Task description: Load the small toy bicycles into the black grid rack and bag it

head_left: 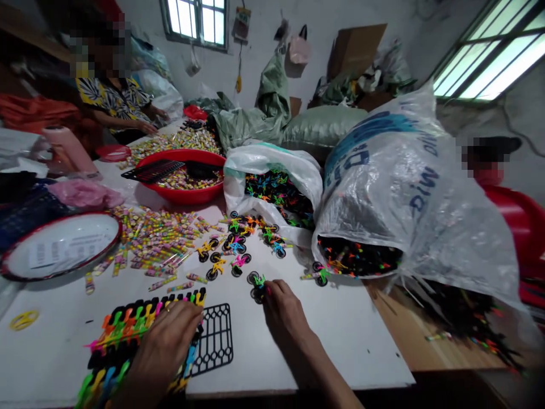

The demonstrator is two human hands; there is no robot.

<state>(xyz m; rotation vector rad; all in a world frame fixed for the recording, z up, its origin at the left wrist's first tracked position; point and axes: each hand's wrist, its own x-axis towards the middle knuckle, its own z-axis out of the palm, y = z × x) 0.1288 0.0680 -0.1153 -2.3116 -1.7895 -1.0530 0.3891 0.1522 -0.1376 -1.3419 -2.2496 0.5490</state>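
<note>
My right hand [283, 307] pinches a small toy bicycle [258, 284] with a green frame and black wheels, low over the white table. My left hand [170, 335] rests over rows of colourful plastic pieces [131, 318] set close together on a black grid rack [219, 335]. Its fingers are curled together at the rows' right end, and what they hold is hidden. Beyond my right hand lie several loose toy bicycles [236, 244] in yellow, pink, blue and green. A heap of small wrapped candy tubes [153, 238] spreads to their left.
An open white bag [272, 153] and a large clear sack [383, 170] hold more toy bicycles. A red basin [183, 196] contains candy tubes and black racks. At left stand an enamel basin [63, 270] and a pink bottle [70, 150]. A co-worker [114, 96] sits across the table.
</note>
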